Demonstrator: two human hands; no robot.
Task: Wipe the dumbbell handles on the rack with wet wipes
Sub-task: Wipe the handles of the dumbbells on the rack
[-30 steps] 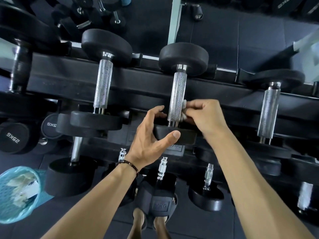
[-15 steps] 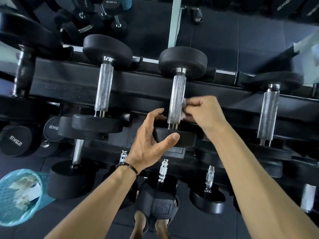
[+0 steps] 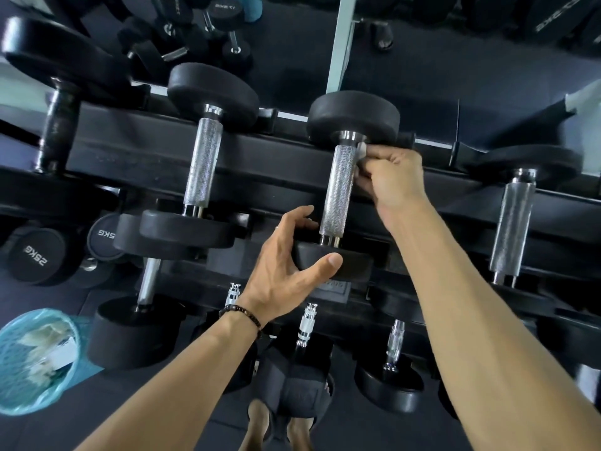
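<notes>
From the head view, the right hand (image 3: 390,177) pinches a wet wipe (image 3: 361,150) against the far end of the knurled handle (image 3: 338,190) of the middle dumbbell on the rack (image 3: 130,164). The left hand (image 3: 286,271) curls its grip around the near weight head (image 3: 331,263), steadying it. I judge the wiping of this handle is underway; the next move needs the wipe drawn toward the near end.

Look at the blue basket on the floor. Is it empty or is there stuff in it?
Not empty. The blue basket has crumpled whitish pieces lying inside its mesh wall. They look like used wipes, but that is too blurry to confirm.
</notes>
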